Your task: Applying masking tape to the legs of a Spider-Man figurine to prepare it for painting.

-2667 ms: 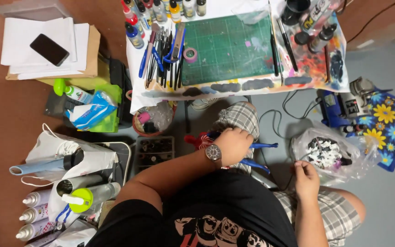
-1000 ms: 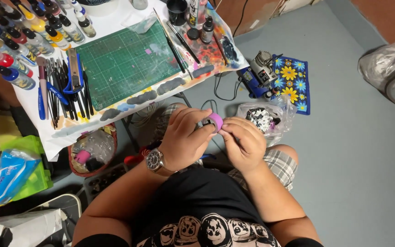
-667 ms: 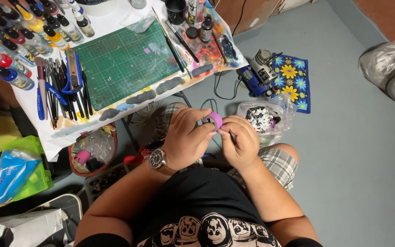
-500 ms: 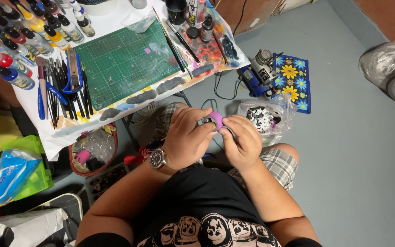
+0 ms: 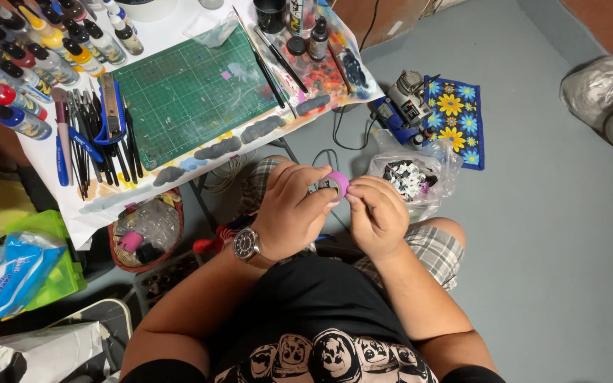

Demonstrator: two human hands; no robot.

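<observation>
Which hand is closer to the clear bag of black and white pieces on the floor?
Right. The right hand sits just beside the clear bag, which lies a little beyond it. The left hand is farther off, on the far side of the purple tape roll both hands pinch.

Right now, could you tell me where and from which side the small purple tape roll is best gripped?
Grip the purple tape roll by its round outer edge, from the two sides, as the left hand and right hand do now. It is small, held in the air with one flat face turned up, so the rim is open to pinching fingers.
</observation>
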